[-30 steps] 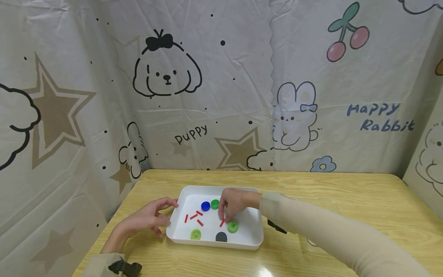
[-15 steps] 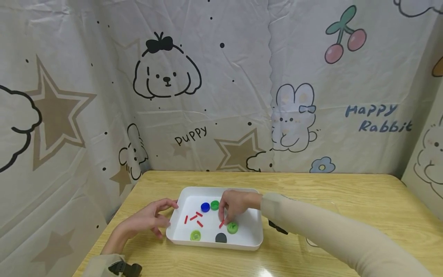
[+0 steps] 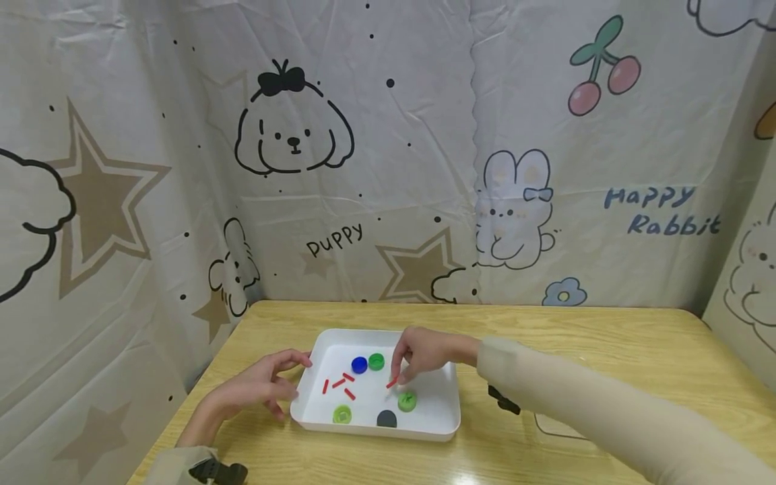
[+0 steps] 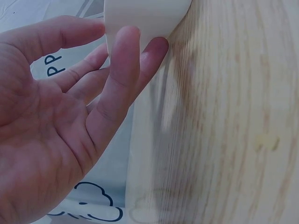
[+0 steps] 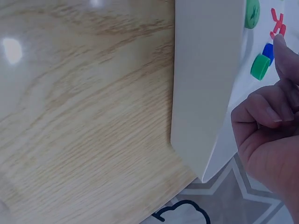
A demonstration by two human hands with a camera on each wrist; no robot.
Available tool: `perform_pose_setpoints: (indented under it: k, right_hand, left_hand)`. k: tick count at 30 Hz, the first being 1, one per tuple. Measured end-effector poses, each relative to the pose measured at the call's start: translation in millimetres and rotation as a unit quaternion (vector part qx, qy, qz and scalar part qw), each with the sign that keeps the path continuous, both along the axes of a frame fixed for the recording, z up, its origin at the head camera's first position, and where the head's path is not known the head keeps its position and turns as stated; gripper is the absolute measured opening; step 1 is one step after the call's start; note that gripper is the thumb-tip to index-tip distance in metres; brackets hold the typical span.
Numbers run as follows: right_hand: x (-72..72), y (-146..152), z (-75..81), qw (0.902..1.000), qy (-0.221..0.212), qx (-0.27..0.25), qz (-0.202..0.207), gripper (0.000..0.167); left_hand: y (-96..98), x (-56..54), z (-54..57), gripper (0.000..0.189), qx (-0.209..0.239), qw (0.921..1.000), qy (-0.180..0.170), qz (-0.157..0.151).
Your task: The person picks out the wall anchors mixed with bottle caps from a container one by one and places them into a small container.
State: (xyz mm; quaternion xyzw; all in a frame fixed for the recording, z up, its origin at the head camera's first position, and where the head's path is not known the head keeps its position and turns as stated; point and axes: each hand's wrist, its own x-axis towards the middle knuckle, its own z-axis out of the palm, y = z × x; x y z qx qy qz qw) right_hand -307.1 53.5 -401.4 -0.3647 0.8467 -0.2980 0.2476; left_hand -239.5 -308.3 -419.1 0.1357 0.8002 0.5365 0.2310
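My right hand (image 3: 424, 350) pinches a short red stick (image 3: 391, 383) between thumb and finger, held over the white tray (image 3: 376, 432). Several more red sticks (image 3: 339, 383) lie loose in the tray's left half. My left hand (image 3: 254, 382) rests its fingertips against the tray's left end, fingers loosely extended; the left wrist view has them touching the tray wall (image 4: 147, 16). Near the back of the tray, a blue bottle cap (image 3: 360, 365) sits beside a green cap (image 3: 376, 362). Toward the front are a yellow-green cap (image 3: 342, 414) and another green cap (image 3: 407, 402).
A dark grey round-topped piece (image 3: 386, 419) is at the tray's front wall. To the right, a transparent flat item (image 3: 566, 431) lies on the wooden table (image 3: 485, 458), partly hidden by the right sleeve (image 3: 582, 397). A printed curtain (image 3: 388, 168) hangs behind the table.
My right hand has lifted the red stick off the tray floor and shifted slightly back and to the right, away from the green cap. My left hand stays at the tray's end.
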Motion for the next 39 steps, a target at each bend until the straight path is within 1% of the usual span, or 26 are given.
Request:
perform_pose_setpoints:
  k: [4, 9, 15, 24, 28, 34, 39]
  right_hand:
    - [0.0, 10.7, 5.8, 0.9998, -0.004, -0.022, -0.002, 0.013]
    - [-1.4, 23.3, 12.8, 0.9988, 0.009, -0.048, 0.003, 0.005]
    - [2.4, 38.7, 20.5, 0.9976, 0.006, -0.061, -0.031, 0.004]
    - [7.3, 63.9, 29.9, 0.9933, 0.015, -0.104, -0.047, 0.005]
    - [13.0, 73.8, 33.3, 0.9914, 0.006, -0.115, -0.062, 0.006]
    - [24.9, 85.7, 36.4, 0.9880, -0.020, -0.130, -0.081, 0.008]
    - [33.0, 96.3, 38.3, 0.9849, -0.023, -0.144, -0.093, 0.008]
  left_hand:
    - [-0.4, 0.4, -1.4, 0.052, 0.001, 1.0000, 0.001, 0.000]
    - [-1.0, 1.4, -1.7, 0.052, 0.004, 1.0000, 0.001, -0.002]
    - [0.0, 1.8, -0.7, 0.054, 0.001, 1.0000, 0.001, -0.001]
    - [0.6, 0.7, -0.5, 0.054, 0.003, 1.0000, 0.001, -0.003]
    - [1.2, 0.8, 0.2, 0.054, 0.003, 1.0000, 0.001, -0.005]
    - [1.6, 0.0, 0.3, 0.054, 0.000, 1.0000, 0.003, -0.007]
    - [1.4, -0.8, -0.6, 0.054, 0.003, 1.0000, 0.002, -0.008]
